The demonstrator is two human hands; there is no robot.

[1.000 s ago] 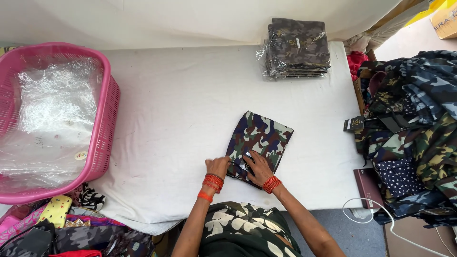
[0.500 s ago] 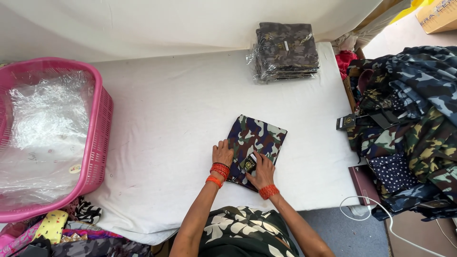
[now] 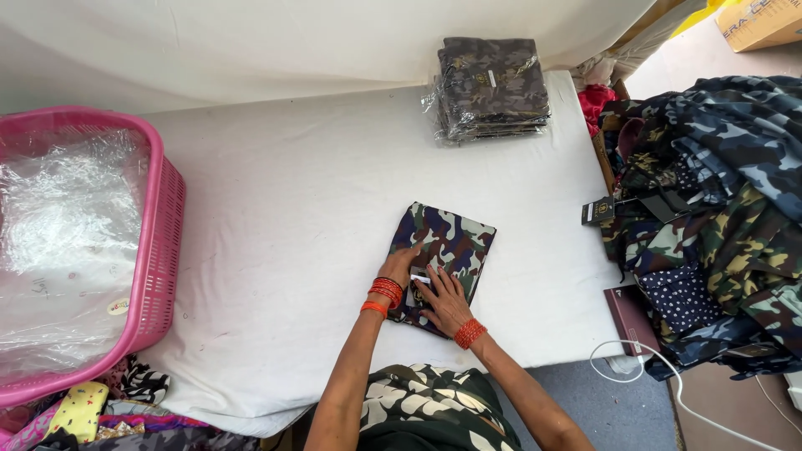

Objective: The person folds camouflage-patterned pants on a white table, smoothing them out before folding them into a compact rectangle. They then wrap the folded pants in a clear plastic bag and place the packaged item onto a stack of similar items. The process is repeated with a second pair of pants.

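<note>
At the near edge of the white table (image 3: 276,217), both forearms hide the near end of the folded camouflage garment (image 3: 447,246); its small white tag is half covered. Left hand (image 3: 403,267) and right hand (image 3: 443,299) press flat, fingers spread, gripping nothing. Garment: neat rectangle, green-brown-navy, centre-right of table.

I see a worktop (image 3: 292,217) covered in white cloth. A folded camouflage garment (image 3: 447,250) lies near its front edge, right of centre. A stack of bagged garments (image 3: 491,88) sits at the far right corner. A pink basket (image 3: 159,250) lined with clear plastic rests on the left end.
</note>
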